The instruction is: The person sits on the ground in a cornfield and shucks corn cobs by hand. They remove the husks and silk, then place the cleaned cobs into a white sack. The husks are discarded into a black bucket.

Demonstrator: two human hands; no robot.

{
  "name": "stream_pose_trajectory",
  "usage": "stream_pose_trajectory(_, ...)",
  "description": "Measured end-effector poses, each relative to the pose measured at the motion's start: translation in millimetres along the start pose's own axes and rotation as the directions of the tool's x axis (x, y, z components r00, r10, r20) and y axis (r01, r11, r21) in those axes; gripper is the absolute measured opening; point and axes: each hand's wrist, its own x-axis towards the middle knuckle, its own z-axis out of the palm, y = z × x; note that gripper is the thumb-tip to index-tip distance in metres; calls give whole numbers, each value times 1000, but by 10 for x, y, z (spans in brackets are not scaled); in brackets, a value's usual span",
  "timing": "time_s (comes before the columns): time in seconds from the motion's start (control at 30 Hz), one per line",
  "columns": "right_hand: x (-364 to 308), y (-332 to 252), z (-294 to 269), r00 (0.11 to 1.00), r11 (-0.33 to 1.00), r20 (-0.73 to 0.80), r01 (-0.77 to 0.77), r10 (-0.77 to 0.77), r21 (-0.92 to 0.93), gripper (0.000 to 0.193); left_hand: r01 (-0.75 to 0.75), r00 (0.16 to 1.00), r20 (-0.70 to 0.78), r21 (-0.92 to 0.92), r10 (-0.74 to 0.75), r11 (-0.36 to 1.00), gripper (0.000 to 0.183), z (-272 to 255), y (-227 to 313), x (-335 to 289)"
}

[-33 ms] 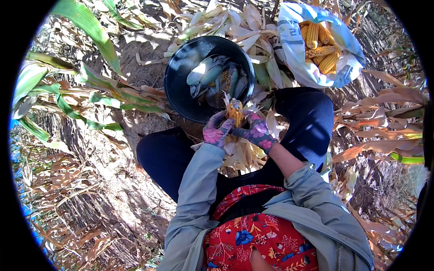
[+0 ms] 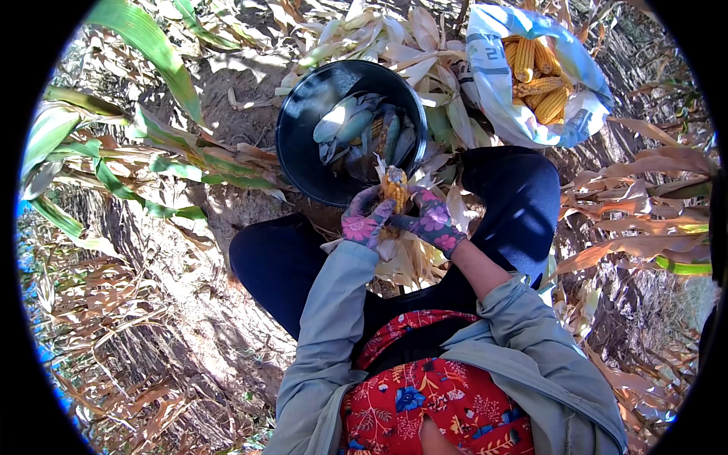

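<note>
Floral-gloved left fingers and right fingers are gripping knobbly yellow corn. A round black bucket is standing beyond.

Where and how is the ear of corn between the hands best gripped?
Probably around the near end of the ear of corn, left hand from the left, right hand from the right: it is narrow, its exposed far end points toward the black bucket, and pale husk shows below.
</note>
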Motion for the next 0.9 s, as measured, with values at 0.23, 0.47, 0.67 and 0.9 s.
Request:
stream_pose_trajectory(0.23, -3, -56, 2, 995, 994, 64, -84, 80, 69, 60, -29, 999, -17, 75, 30, 997, 19, -20, -46, 4)
stream_pose_trajectory(0.47, 31, 204, 38, 983, 973, 65, -180, 172, 142, 69, 139, 977, -150, -87, -151, 986, 19, -2, -45, 18)
stream_pose_trajectory(0.67, 29, 22, -30, 981, 952, 136, -167, 135, 256, 59, 139, 936, -271, -301, -224, 943, 18, -29, -35, 32)
stream_pose_trajectory(0.9, 51, -126, -177, 979, 964, 109, -188, 170, 188, 59, -55, 916, -402, -160, -15, 986, 23, -242, 67, 86)
